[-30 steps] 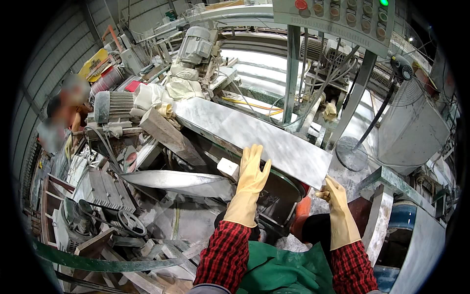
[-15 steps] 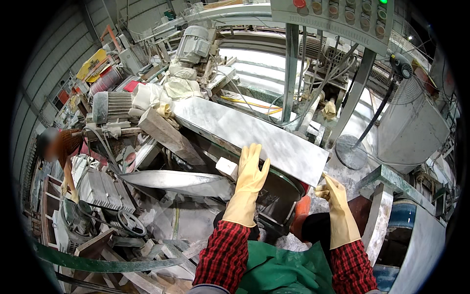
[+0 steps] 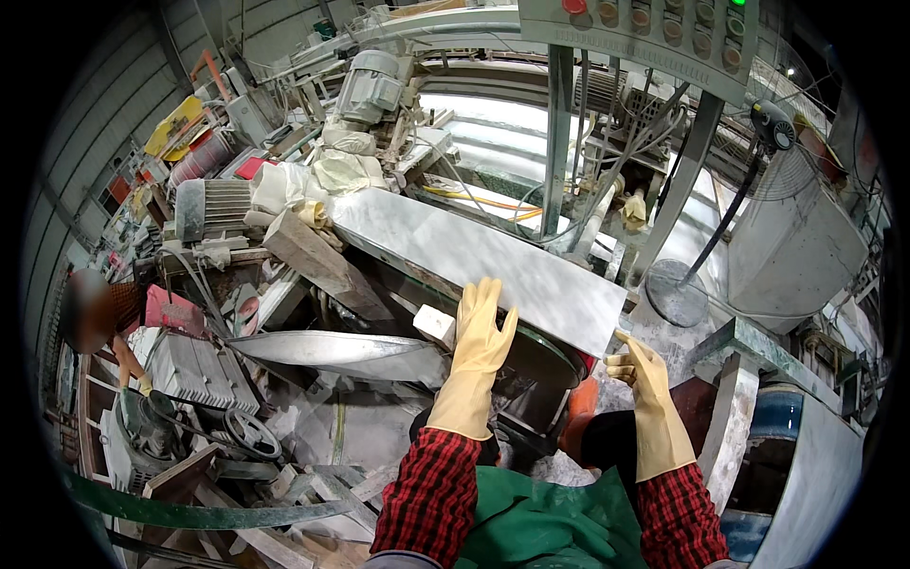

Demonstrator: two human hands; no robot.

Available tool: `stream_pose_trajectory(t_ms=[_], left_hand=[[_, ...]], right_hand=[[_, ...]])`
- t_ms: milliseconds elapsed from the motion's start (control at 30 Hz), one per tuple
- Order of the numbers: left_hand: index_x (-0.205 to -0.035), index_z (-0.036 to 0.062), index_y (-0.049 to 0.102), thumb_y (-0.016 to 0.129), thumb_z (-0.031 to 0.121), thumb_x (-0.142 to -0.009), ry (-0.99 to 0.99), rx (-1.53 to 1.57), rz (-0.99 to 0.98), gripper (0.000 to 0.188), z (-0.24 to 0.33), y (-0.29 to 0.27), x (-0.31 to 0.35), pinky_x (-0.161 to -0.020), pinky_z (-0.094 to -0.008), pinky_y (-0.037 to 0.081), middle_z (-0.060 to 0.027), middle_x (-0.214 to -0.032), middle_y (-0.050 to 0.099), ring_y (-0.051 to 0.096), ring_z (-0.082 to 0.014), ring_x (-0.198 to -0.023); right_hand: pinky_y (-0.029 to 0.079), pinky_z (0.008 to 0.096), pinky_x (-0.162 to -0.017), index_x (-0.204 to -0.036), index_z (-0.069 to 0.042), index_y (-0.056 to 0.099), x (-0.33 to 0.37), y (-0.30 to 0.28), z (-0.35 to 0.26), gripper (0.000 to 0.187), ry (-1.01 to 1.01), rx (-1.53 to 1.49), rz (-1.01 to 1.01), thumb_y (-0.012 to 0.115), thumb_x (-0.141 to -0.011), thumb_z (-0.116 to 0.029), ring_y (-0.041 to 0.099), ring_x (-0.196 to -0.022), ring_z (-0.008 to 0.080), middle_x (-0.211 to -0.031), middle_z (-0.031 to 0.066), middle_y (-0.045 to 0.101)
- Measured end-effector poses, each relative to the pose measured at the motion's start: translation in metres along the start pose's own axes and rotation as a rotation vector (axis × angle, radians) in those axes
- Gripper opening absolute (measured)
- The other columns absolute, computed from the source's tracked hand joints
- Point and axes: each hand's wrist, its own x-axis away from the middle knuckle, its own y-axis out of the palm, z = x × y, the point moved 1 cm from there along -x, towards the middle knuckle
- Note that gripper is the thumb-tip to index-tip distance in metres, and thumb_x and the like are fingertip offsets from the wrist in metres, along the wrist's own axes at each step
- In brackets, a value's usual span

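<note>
A long white-grey marble slab (image 3: 483, 261) runs slantwise from the upper left to the space between my hands, resting on machinery. My left hand (image 3: 482, 341), in a cream rubber glove, lies on the slab's near long edge with its fingers spread. At the slab's right end, my right hand (image 3: 647, 384), gloved alike, has loosely bent fingers. Its index fingertip is at or very near the end face; contact cannot be made out for certain. A small white block (image 3: 434, 325) sits just left of my left hand.
A control panel (image 3: 640, 38) hangs overhead on metal posts. Electric motors (image 3: 372, 87) and a wooden beam (image 3: 327, 266) stand left of the slab. A fan on a round base (image 3: 676, 294) is at right. Another person (image 3: 123, 313) bends over a machine at far left.
The slab's right end has shifted slightly left, and my hands a little with it. At far left the other person's arm has moved, with a hand now by the green machine.
</note>
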Motion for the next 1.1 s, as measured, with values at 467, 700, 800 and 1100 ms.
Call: stream_pose_trajectory(t_ms=[467, 700, 800, 1100], left_hand=[[-0.141, 0.0036, 0.051, 0.066, 0.024, -0.091, -0.085, 0.053, -0.089, 0.056, -0.001, -0.001, 0.000, -0.117, -0.0465, 0.027, -0.0225, -0.150, 0.045, 0.033, -0.0443, -0.141], [-0.143, 0.0050, 0.050, 0.066, 0.024, -0.092, -0.127, 0.093, -0.178, 0.057, 0.010, -0.012, -0.005, -0.118, -0.0448, 0.026, -0.0217, -0.151, 0.044, 0.031, -0.0431, -0.143], [-0.143, 0.0048, 0.050, 0.067, 0.024, -0.091, -0.127, 0.091, -0.144, 0.058, 0.007, -0.008, -0.003, -0.118, -0.0448, 0.026, -0.0219, -0.151, 0.045, 0.031, -0.0431, -0.143], [-0.140, 0.0023, 0.051, 0.068, 0.026, -0.089, -0.057, 0.065, -0.050, 0.059, -0.005, 0.003, 0.002, -0.115, -0.0488, 0.030, -0.0242, -0.147, 0.047, 0.036, -0.0466, -0.138]], right_hand=[[0.059, 0.0313, -0.074, -0.137, 0.000, 0.055, 0.001, 0.003, -0.002, 0.051, -0.021, -0.009, -0.011, 0.058, -0.101, -0.036, 0.070, -0.078, 0.0202, -0.095, 0.0154, 0.071], [0.059, 0.0317, -0.076, -0.138, 0.001, 0.053, 0.002, 0.004, -0.003, 0.053, -0.011, -0.007, -0.006, 0.059, -0.101, -0.035, 0.070, -0.078, 0.0203, -0.095, 0.0156, 0.071], [0.059, 0.0319, -0.075, -0.139, 0.001, 0.052, 0.000, 0.004, -0.002, 0.053, 0.000, -0.008, -0.006, 0.059, -0.100, -0.035, 0.070, -0.078, 0.0201, -0.096, 0.0157, 0.071], [0.059, 0.0303, -0.076, -0.138, -0.001, 0.054, 0.001, 0.004, -0.001, 0.052, 0.013, -0.006, -0.007, 0.061, -0.100, -0.035, 0.071, -0.080, 0.0184, -0.100, 0.0156, 0.072]])
